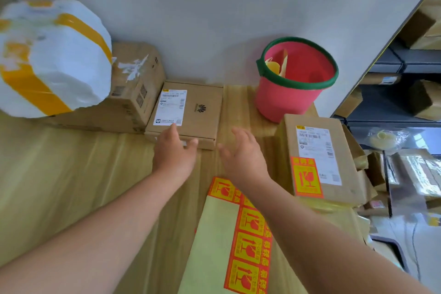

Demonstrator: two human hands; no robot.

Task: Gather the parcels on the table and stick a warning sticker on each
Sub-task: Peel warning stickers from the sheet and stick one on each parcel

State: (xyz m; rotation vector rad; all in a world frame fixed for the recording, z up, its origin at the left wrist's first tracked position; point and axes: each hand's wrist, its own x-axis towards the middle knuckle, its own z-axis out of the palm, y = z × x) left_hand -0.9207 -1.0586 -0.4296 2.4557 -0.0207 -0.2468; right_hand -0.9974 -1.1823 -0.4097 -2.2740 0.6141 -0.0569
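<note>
A flat brown parcel [191,112] with a white shipping label lies at the back of the wooden table [71,174]. My left hand [174,150] reaches its near edge, fingers straight, touching it. My right hand [243,153] hovers open just right of that parcel, holding nothing. A second flat parcel [319,157] lies at the right edge and bears an orange-and-yellow warning sticker [306,178]. The sticker sheet [241,241] lies under my right forearm, with several stickers along its right side. A taller brown box [133,88] stands at the left, and a white bag parcel with yellow tape [52,57] sits on it.
A pink bucket with a green rim [296,79] stands at the back right and holds yellow backing scraps. Metal shelving with more cartons [405,67] runs along the right. Loose packages are piled on the floor [386,174] beside the table. A grey wall is behind.
</note>
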